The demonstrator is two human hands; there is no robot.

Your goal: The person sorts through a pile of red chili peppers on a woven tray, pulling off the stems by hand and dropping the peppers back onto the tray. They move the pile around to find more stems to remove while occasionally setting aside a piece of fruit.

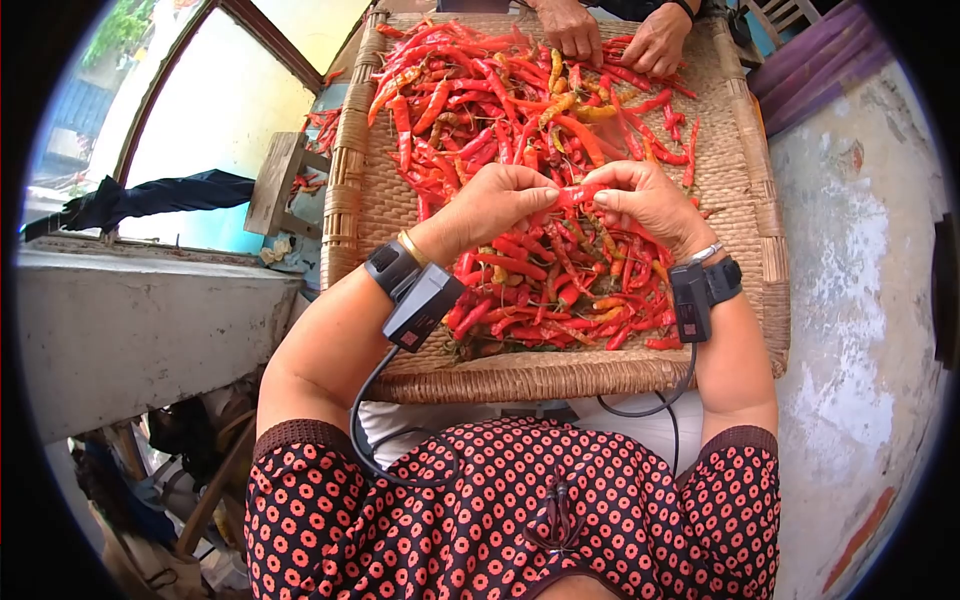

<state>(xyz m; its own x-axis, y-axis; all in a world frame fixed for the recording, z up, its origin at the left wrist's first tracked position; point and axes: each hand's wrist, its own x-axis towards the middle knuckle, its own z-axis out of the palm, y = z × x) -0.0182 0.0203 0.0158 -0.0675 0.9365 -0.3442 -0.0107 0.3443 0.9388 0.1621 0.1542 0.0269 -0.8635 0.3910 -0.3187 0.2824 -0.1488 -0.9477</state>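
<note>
A red chili pepper [577, 194] is stretched level between my two hands, above the middle of a woven tray [735, 150]. My left hand [508, 203] pinches one end of it between thumb and fingers. At the other end, the thumb and fingers of my right hand [650, 203] are closed on it. Beneath and around my hands lies a heap of chili peppers [470, 95], mostly red, with some orange, yellowish and brown ones. Nearer my body, a second part of the heap [560, 280] reaches almost to the tray's front rim. My fingers partly cover the held pepper.
At the tray's far end, another person's hands [655, 42] touch peppers. To the left are a wooden piece [275, 185], a folded dark umbrella [170, 195] and a window ledge [150, 262]. A peeling wall [850, 300] and purple cloth [815, 70] stand right.
</note>
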